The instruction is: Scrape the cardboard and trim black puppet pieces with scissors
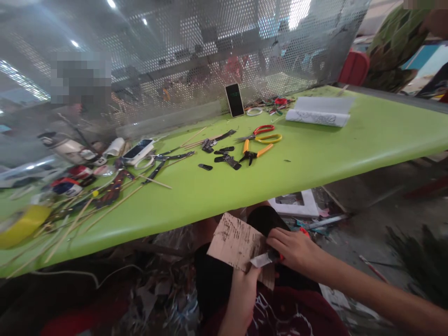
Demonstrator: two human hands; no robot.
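Over my lap, my left hand (244, 287) grips the lower edge of a brown piece of cardboard (234, 240), which is tilted and covered with short dark marks. My right hand (294, 249) is closed around a red-handled tool with a flat, pale blade (261, 259). The blade lies across the cardboard's lower right part, its tip close to my left thumb. Most of the handle is hidden in my fingers, so its exact kind is unclear. A second flap of cardboard (267, 275) shows below the blade.
On the green table (315, 144) lie red-and-yellow-handled scissors (262, 135), orange-handled cutters (254, 153), black strips (227, 160), thin sticks (84, 219), yellow tape (26, 224) and rolled paper (318, 112). A phone (234, 100) leans against the perforated screen. Scraps litter the floor; a person sits at far right.
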